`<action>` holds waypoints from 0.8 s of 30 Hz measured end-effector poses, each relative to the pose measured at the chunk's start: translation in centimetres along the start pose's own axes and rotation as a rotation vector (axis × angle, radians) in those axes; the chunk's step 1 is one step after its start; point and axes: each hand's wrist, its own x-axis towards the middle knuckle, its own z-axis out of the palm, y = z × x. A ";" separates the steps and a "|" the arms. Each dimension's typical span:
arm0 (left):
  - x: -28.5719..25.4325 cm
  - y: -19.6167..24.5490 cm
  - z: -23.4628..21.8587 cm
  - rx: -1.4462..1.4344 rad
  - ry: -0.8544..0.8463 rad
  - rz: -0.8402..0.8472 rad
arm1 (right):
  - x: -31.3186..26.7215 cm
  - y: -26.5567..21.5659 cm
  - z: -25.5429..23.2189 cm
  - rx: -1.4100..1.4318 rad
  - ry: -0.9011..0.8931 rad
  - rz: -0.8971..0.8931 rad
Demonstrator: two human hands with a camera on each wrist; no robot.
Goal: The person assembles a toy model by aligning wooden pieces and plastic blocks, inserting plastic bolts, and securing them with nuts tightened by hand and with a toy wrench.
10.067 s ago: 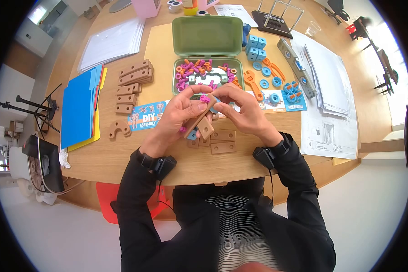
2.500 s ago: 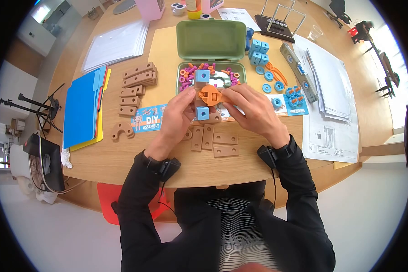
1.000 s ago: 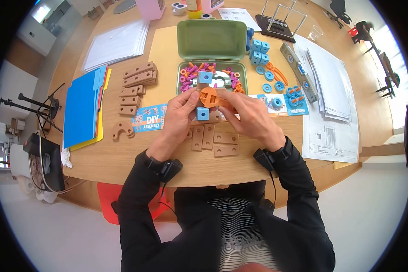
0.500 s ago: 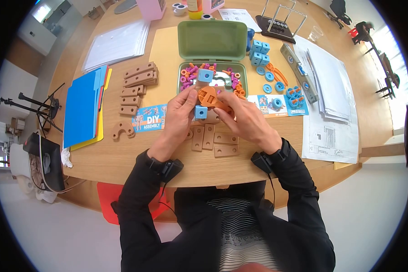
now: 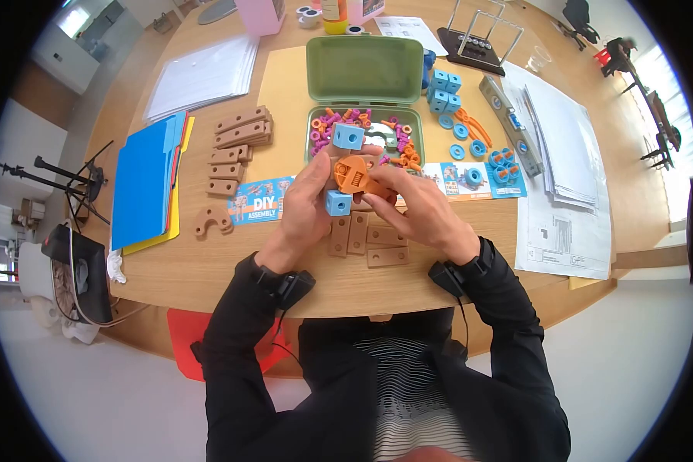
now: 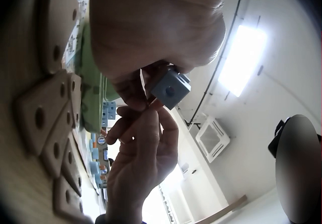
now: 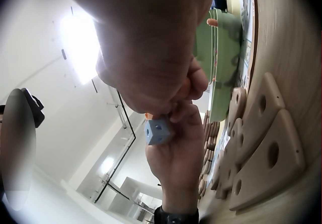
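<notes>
My left hand (image 5: 304, 208) holds a small assembly: a brown holed bar, mostly hidden, with an upper blue cube (image 5: 348, 136) and a lower blue cube (image 5: 338, 203) at its ends. My right hand (image 5: 427, 212) pinches the handle of an orange toy wrench (image 5: 354, 175). The wrench head lies over the middle of the assembly, between the two cubes. Both hands are raised above the table in front of the green box (image 5: 364, 69). From the left wrist view, a blue cube (image 6: 171, 88) sticks out below the left palm, with the right hand (image 6: 143, 158) close by.
Several brown holed plates (image 5: 387, 256) lie below the hands, and more brown bars (image 5: 242, 127) are stacked at left. Pink and orange bolts (image 5: 321, 131) fill the open box. Blue cubes (image 5: 444, 91), orange pliers (image 5: 472, 127) and a spirit level (image 5: 510, 123) lie at right.
Ten seconds ago the wrench lay on the mat and my right fingers were at the brown bar. Over the last second, the wrench in my right hand has turned, its handle swinging lower.
</notes>
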 end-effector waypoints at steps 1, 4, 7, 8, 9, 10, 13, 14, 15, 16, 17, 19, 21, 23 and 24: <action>0.0 -0.2 -0.2 0.005 -0.008 0.029 | 0.0 0.0 0.1 0.001 0.000 0.000; 0.0 -0.3 -0.4 0.028 -0.009 0.047 | 0.0 0.0 0.2 -0.037 0.023 -0.036; -0.1 -0.1 -0.1 -0.001 0.036 0.007 | 0.0 -0.2 0.1 -0.082 0.016 -0.025; -0.1 -0.2 -0.3 -0.001 0.036 0.006 | 0.1 -0.2 0.1 -0.092 0.016 -0.033; -0.1 -0.3 -0.6 0.011 0.023 0.026 | 0.1 -0.2 0.2 -0.102 0.016 -0.042; 0.0 -0.4 -0.7 0.024 0.011 0.046 | 0.1 -0.1 0.3 -0.102 0.016 -0.041; -0.1 -0.3 -0.8 0.041 0.024 0.039 | 0.2 0.0 0.5 -0.097 0.078 -0.111; -0.1 -0.3 -0.7 0.041 0.024 0.039 | 0.3 0.1 0.5 -0.110 0.094 -0.132; 0.0 -0.4 -0.7 0.035 0.033 0.049 | 0.4 0.1 0.5 -0.122 0.110 -0.154; 0.0 -0.4 -0.6 0.029 0.042 0.058 | 0.4 0.1 0.5 -0.122 0.110 -0.154; 0.0 -0.4 -0.6 0.029 0.042 0.058 | 0.5 0.1 0.5 -0.122 0.116 -0.160; 0.0 -0.2 -0.7 0.051 0.051 0.048 | 0.5 0.1 0.5 -0.122 0.122 -0.166; 0.1 -0.3 -0.6 0.054 0.056 0.044 | 0.4 0.0 0.2 -0.141 0.101 -0.135; 0.1 -0.2 -0.5 0.057 0.061 0.039 | 0.4 0.0 0.1 -0.144 0.105 -0.132; 0.0 0.0 -0.5 0.057 0.059 0.027 | 0.4 0.1 0.1 -0.148 0.109 -0.129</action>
